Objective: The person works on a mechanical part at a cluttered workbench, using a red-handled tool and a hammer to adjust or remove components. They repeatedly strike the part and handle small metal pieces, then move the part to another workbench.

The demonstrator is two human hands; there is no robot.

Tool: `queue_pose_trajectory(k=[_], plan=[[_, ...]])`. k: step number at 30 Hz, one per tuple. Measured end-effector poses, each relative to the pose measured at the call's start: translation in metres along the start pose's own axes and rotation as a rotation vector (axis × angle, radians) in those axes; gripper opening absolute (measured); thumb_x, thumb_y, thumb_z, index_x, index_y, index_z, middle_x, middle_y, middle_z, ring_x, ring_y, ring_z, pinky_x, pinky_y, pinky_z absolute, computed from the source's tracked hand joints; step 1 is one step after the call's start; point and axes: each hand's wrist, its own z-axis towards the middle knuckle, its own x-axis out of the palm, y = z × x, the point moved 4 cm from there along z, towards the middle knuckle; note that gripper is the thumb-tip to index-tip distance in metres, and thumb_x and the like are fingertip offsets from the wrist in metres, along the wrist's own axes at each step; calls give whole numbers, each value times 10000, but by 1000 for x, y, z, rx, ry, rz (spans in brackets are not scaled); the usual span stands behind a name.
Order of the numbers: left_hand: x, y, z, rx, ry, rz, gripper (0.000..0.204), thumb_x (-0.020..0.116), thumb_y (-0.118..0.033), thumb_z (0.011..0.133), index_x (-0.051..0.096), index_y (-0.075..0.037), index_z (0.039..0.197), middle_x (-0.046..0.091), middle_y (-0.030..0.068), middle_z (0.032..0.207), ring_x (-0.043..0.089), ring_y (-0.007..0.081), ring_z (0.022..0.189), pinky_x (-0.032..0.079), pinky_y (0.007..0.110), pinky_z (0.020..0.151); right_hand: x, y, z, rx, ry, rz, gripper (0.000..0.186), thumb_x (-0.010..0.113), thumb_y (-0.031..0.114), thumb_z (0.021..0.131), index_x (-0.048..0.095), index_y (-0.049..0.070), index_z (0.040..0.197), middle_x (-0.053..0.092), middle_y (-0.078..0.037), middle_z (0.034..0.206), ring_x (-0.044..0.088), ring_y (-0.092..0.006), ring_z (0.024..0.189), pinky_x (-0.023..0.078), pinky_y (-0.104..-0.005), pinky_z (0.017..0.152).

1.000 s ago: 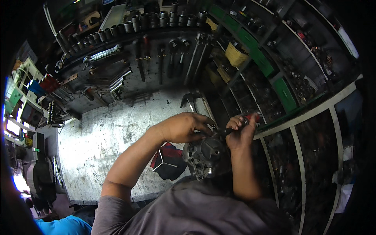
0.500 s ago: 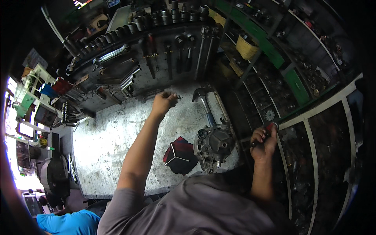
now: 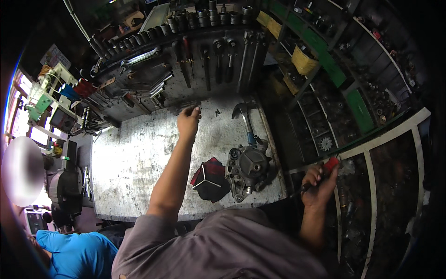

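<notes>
Over the far part of the workbench [image 3: 139,153], my left hand [image 3: 188,124] is closed with its fingertips pinched; I cannot make out what is in them. Small dark screws [image 3: 217,112] lie on the bench just right of it. Off the bench's right edge, my right hand [image 3: 318,186] is closed round a red-handled screwdriver [image 3: 331,163], its dark shaft pointing down to the left. Between my arms sits a round metal housing [image 3: 253,163] with bolts about its rim. A three-armed wrench [image 3: 205,180] rests on a red and black cloth [image 3: 213,190] beside it.
Behind the housing lies a hammer [image 3: 245,122] with a blue grip. Sockets [image 3: 202,19] and hanging wrenches line the back panel [image 3: 195,88]. Shelves of parts [image 3: 357,107] stand at right. A person in a blue shirt [image 3: 76,251] is at lower left.
My left hand has moved slightly left, away from the small screws. The right hand has shifted a little right and down with the screwdriver. The whole view has shifted somewhat.
</notes>
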Motion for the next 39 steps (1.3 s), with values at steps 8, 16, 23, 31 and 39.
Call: queue_pose_trajectory(k=[8,16,23,31,39], plan=[[35,-198,-259,357,665,378,508,840,-123,960,681,8,1424,802,156,1237,772,219,1096,598,352,918,136,-76,17,2,548,-345,613,535,722,1070,552,133,1239,548,-14,828,513,-126,615,403,-271,500],[20,-189,-275,316,293,612,255,807,-62,952,796,-4,1201,817,166,1057,796,263,933,617,380,840,207,-142,-25,-258,1058,-708,552,812,127,980,519,99,1447,658,-45,1051,666,-120,918,570,-281,802],[20,-156,-271,524,247,720,246,766,-206,992,797,-48,1178,781,186,1038,753,402,946,591,475,858,211,-164,-29,-357,1212,-1098,450,781,-28,972,571,56,1361,669,-18,1007,634,-45,793,531,-218,680],[20,-153,-264,460,356,749,229,760,-201,985,799,-55,1157,778,189,1018,749,407,943,589,483,851,206,-159,-31,-499,1154,-1233,373,762,-47,976,586,23,1298,686,-29,946,649,-45,731,531,-214,624],[15,-153,-261,478,379,696,215,775,-197,971,798,-87,1155,781,184,992,756,411,926,597,486,820,202,-160,-36,-538,1145,-1302,422,765,-80,961,566,30,1317,681,-54,1061,680,-66,840,597,-231,709]])
